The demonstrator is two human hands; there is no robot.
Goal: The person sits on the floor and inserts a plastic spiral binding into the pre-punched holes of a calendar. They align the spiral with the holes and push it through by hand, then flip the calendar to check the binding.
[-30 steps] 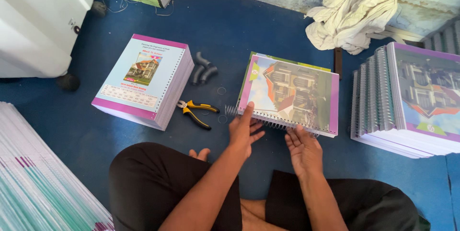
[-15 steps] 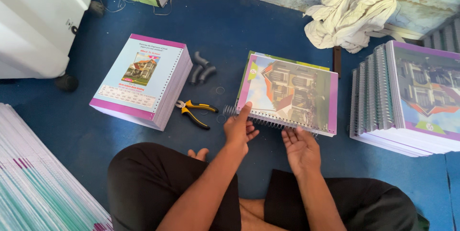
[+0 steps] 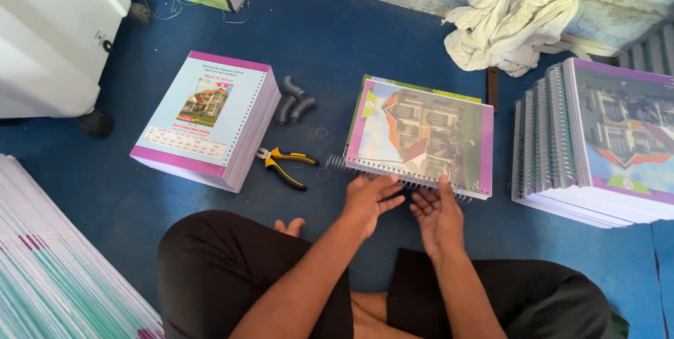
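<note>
A: Nearest the viewer, what do the hands do?

B: Left hand (image 3: 368,200) and right hand (image 3: 437,210), fingers spread and gripping nothing, rest on the wire spiral (image 3: 393,176) along the near edge of one calendar (image 3: 425,135) lying on the blue floor (image 3: 365,51).

A: Beyond them?

B: One pair of yellow-handled pliers (image 3: 284,165), one unbound stack (image 3: 207,118), three grey tube pieces (image 3: 295,99), a bound pile (image 3: 597,139) at right, one crumpled cloth (image 3: 516,12) farthest.
</note>
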